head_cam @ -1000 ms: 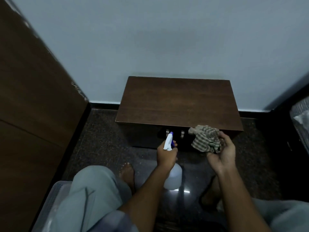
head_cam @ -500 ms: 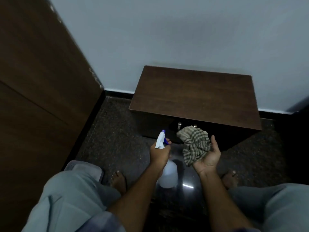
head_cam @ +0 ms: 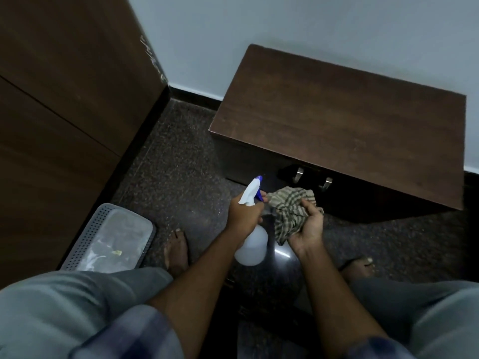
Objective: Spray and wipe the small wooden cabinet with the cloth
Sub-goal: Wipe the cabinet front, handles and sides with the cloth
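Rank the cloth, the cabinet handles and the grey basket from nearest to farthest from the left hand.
From the left hand:
1. Cloth, just right of it, in the right hand.
2. Cabinet handles, ahead and right.
3. Grey basket, far left on the floor.

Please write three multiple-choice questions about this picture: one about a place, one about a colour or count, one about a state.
1. Where is the perforated basket?
A. on the cabinet
B. on the floor, at the person's left
C. in the right hand

2. What colour is the nozzle tip of the spray bottle?
A. blue
B. red
C. green

3. What does the right hand hold?
A. nothing
B. a metal handle
C. the checked cloth

Answers: B, it lies beside the left foot; A, the tip is blue above the left hand; C, its fingers curl around the cloth.
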